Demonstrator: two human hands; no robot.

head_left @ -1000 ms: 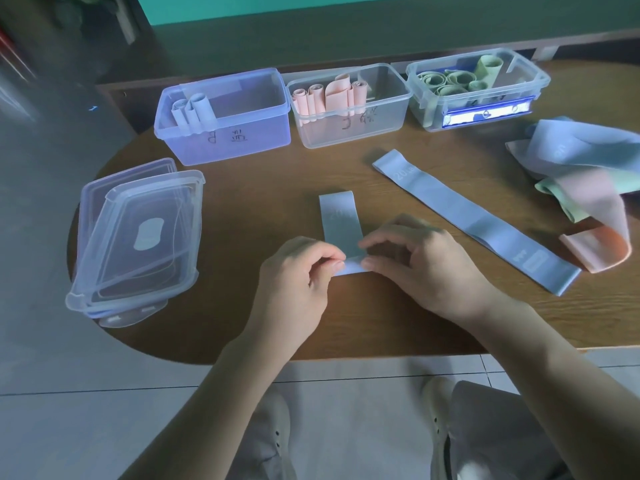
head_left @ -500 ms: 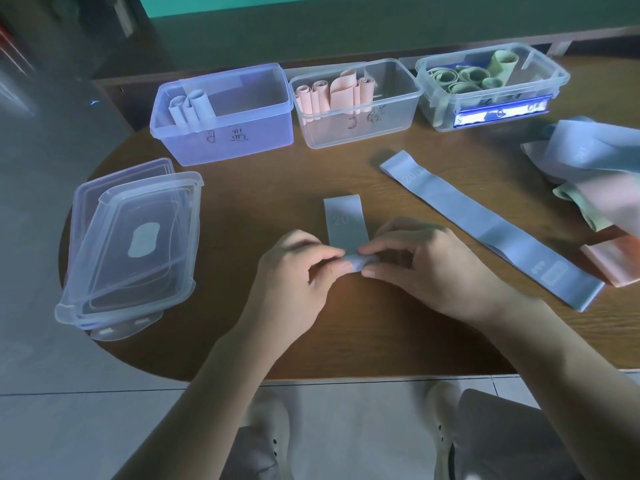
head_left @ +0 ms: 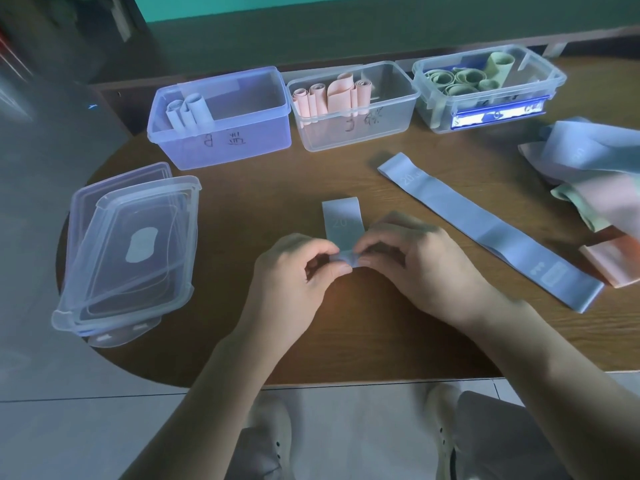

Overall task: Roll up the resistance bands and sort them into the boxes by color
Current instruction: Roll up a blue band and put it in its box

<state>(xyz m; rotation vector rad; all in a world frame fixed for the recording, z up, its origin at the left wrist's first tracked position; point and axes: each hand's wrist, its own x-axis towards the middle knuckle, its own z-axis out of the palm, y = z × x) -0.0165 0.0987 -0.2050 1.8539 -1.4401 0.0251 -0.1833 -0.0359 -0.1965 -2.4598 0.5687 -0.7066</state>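
Starting at your far left, a stack of clear plastic lids (head_left: pixel 128 251) sits on the edge of the brown wooden table (head_left: pixel 259 188). Behind it, the blue-tinted plastic box (head_left: pixel 221 133) holds a few rolled blue bands (head_left: pixel 188 110) in its left corner. Next along, the clear plastic box (head_left: pixel 356 123) holds rolled pink bands (head_left: pixel 329 97).

Your left hand (head_left: pixel 294 275) pinches the left end of the rolled part of the blue resistance band (head_left: pixel 343 221), thumb and fingers curled onto it. The unrolled tail lies flat on the table, pointing away from you, just beyond your fingertips. Your right hand (head_left: pixel 419 268) pinches the right end of the same roll, fingers curled; both hands almost touch over it.

Right of your hands, a long flat blue band (head_left: pixel 485 226) lies diagonally, apart from them. Behind it, the clear box with a blue label (head_left: pixel 491 105) holds rolled green bands (head_left: pixel 460 81). At far right sits a loose pile of blue, pink and green bands (head_left: pixel 595 181).
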